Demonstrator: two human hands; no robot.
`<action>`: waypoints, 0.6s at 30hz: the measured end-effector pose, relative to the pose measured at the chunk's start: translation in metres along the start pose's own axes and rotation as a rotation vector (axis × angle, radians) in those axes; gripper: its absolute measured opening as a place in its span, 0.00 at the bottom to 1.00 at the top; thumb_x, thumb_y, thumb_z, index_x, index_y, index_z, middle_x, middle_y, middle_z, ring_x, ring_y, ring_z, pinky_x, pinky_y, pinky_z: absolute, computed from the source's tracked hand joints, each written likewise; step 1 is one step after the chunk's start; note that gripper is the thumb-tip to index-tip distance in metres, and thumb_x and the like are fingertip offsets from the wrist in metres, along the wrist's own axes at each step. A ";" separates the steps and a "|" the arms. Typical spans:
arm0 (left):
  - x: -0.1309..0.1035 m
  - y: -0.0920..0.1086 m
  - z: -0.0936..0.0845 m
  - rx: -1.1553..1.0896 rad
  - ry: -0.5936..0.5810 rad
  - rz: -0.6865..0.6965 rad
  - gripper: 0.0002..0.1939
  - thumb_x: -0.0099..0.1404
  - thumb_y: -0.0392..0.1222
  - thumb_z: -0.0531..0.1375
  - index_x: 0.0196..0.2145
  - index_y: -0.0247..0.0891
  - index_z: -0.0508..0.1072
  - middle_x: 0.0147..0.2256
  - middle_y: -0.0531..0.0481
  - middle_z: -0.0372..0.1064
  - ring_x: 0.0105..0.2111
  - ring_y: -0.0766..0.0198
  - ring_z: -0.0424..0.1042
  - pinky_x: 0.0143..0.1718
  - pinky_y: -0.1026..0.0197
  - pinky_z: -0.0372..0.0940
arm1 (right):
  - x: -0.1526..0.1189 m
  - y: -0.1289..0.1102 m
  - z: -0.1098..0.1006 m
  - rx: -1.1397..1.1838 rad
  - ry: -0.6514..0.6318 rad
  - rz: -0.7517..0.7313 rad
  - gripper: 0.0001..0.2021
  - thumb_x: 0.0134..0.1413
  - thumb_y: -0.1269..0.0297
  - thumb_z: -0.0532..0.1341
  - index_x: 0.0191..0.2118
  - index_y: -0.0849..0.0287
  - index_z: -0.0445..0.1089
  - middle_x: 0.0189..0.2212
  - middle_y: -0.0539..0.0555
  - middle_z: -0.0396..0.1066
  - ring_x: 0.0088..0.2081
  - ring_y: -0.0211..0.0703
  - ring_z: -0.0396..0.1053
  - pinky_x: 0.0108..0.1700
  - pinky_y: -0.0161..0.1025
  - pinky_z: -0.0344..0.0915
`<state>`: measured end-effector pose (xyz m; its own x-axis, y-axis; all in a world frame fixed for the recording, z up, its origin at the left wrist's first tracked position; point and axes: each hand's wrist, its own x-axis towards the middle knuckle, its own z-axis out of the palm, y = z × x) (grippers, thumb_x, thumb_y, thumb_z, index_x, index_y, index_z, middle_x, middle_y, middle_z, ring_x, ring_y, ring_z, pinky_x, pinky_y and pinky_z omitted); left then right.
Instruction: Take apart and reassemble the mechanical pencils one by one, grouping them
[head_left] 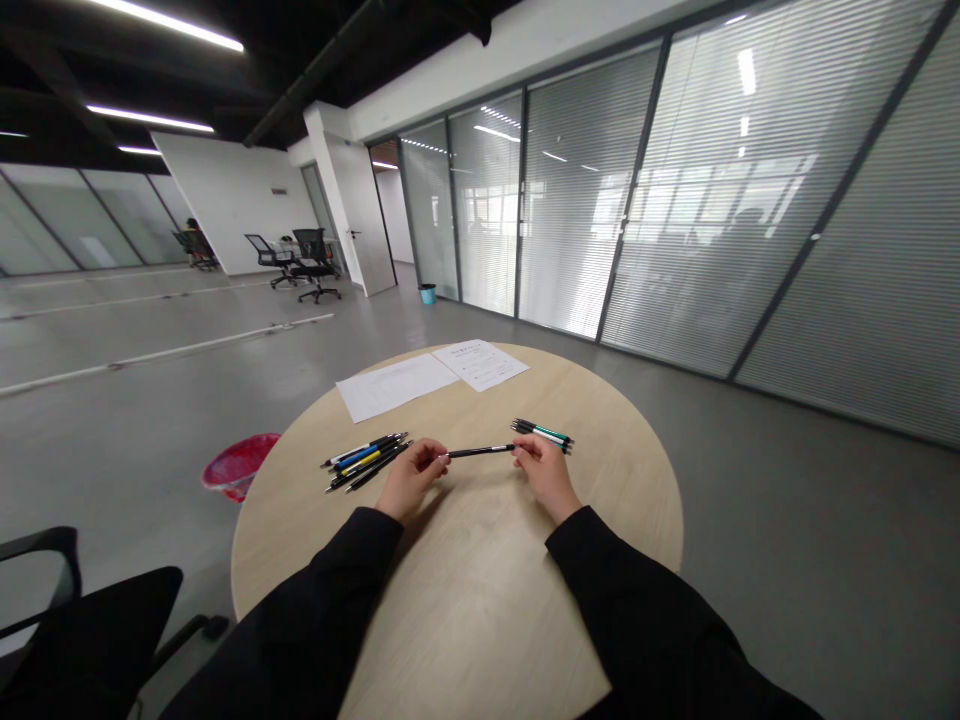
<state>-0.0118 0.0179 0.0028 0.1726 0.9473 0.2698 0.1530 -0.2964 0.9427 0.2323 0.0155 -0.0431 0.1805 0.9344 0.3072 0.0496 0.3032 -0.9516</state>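
Observation:
A thin black pen [480, 451] is stretched level between my two hands over the round wooden table [480, 600]. My left hand [415, 475] pinches its left end, and my right hand [541, 470] pinches its right end. Beside my left hand lies a loose pile of several pens [364, 460], among them black, white, blue and yellow ones. Just behind my right hand, a smaller group of pens [544, 434] with black, white and green barrels lies side by side, partly hidden by that hand.
Two printed paper sheets [397, 386] lie at the table's far edge. A red basin [238, 466] is on the floor to the left, near a black chair [90, 640]. Farther off are office chairs, a small blue bin [427, 293] and glass partitions with blinds.

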 end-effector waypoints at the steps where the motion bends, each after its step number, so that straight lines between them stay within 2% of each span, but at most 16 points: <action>1: 0.000 0.000 0.000 -0.003 -0.001 0.004 0.15 0.56 0.49 0.67 0.33 0.37 0.71 0.27 0.53 0.71 0.26 0.65 0.71 0.29 0.62 0.66 | 0.000 0.001 0.000 0.002 0.001 -0.002 0.12 0.51 0.59 0.63 0.38 0.60 0.73 0.33 0.55 0.76 0.30 0.43 0.74 0.36 0.41 0.72; 18: -0.002 0.002 0.000 0.036 0.007 0.006 0.14 0.57 0.50 0.66 0.33 0.37 0.71 0.28 0.52 0.71 0.27 0.65 0.71 0.31 0.61 0.67 | -0.001 -0.004 -0.002 -0.024 -0.008 -0.014 0.11 0.52 0.58 0.63 0.36 0.60 0.72 0.32 0.54 0.75 0.29 0.43 0.73 0.36 0.41 0.70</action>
<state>-0.0120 0.0157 0.0043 0.1665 0.9464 0.2767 0.1870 -0.3058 0.9335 0.2342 0.0134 -0.0398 0.1717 0.9314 0.3208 0.0757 0.3122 -0.9470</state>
